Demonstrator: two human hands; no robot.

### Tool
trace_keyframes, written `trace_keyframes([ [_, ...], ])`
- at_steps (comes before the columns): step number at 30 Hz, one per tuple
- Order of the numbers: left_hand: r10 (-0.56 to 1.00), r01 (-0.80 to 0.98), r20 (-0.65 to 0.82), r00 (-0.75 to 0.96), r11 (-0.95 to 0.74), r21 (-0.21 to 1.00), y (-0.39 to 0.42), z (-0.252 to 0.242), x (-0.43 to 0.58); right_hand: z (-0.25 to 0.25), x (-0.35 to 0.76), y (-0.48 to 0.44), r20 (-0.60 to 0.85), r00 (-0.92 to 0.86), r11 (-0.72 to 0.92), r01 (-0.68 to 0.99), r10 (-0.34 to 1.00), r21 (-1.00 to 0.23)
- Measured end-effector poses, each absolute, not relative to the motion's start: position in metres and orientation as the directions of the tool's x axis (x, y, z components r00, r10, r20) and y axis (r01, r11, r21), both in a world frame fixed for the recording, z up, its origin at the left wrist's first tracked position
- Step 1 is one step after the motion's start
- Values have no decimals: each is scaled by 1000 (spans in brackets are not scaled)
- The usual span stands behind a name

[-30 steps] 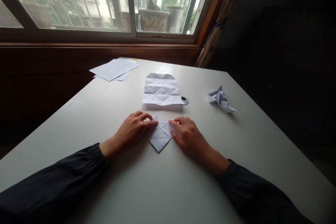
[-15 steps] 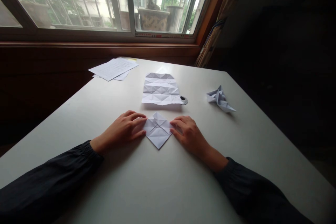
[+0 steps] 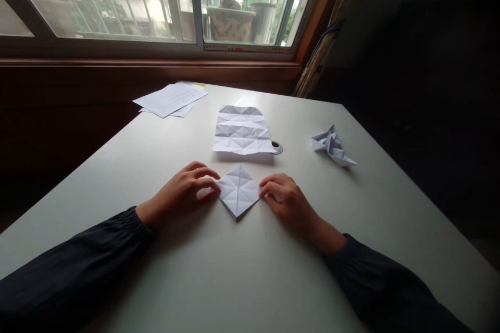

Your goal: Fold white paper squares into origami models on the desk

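A white folded paper (image 3: 239, 193) lies on the table as a small diamond, one corner toward me. Creases cross its top face, and a thin edge of lower layers shows along its near left side. My left hand (image 3: 191, 187) pinches the left corner between thumb and fingers. At the right corner, my right hand (image 3: 285, 195) grips the paper the same way, the thumb partly hidden under the fingers.
Beyond the hands lies a creased paper sheet (image 3: 244, 132), its corner by a round cable hole (image 3: 277, 147). A folded paper figure (image 3: 333, 146) rests on the right. Several written sheets (image 3: 171, 100) sit at the far left table edge, below a window (image 3: 128, 0).
The diamond's top face looks different: overlapping flaps showed before, now a smoother face with creases meeting in the middle. Both hands remain at its side corners. The view has shifted slightly.
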State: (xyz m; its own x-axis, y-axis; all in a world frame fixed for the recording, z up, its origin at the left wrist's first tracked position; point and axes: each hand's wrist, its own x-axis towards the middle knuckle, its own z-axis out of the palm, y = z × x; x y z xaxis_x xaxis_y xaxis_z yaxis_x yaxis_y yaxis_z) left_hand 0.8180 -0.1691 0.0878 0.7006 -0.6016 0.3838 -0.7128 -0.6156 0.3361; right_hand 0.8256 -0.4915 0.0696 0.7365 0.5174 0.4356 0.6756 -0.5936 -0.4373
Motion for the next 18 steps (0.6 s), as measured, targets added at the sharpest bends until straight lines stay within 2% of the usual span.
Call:
trace_keyframes([
  [4, -633, -745, 394, 666, -586, 319, -169, 86, 820, 69, 826, -491, 438, 722, -584, 691, 535, -426],
  [10, -691, -758, 329, 643, -517, 397, -171, 93, 821, 78, 819, -488, 407, 680, -586, 732, 610, -346],
  [18, -713, -801, 365, 598, -540, 258, -169, 90, 822, 87, 813, -484, 351, 667, -614, 744, 657, -263],
])
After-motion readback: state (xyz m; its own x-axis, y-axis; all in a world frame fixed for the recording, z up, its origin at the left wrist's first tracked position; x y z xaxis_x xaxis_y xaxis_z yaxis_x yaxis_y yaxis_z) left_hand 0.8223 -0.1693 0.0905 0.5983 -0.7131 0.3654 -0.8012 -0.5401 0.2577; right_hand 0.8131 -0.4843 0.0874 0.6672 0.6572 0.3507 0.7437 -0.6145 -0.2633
